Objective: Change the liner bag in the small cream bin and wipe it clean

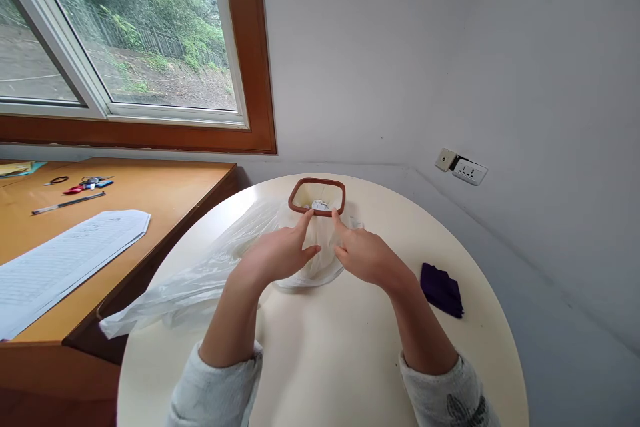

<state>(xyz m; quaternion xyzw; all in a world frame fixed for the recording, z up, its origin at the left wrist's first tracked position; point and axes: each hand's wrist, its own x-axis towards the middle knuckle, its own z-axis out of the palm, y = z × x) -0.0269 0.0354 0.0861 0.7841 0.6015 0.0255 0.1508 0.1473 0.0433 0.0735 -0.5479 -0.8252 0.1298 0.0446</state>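
Observation:
A small bin with a brown rim [343,197] stands upright at the far side of the round table, its pale body seen through clear plastic. Something white [320,205] lies inside. A translucent plastic bag [200,280] hangs around the bin and spreads over the table to the left. My left hand [280,253] has its index fingertip on the near edge of the rim, with the thumb held apart. Just to its right, my right hand [367,255] touches the same edge with its stretched index finger. Neither hand grips anything; their other fingers are partly hidden.
A folded dark purple cloth [442,289] lies on the white round table [325,360], right of my forearm. Beside it at left is a wooden desk [190,180] with papers [85,260], a pen [69,203] and keys [93,183]. Walls stand behind and right.

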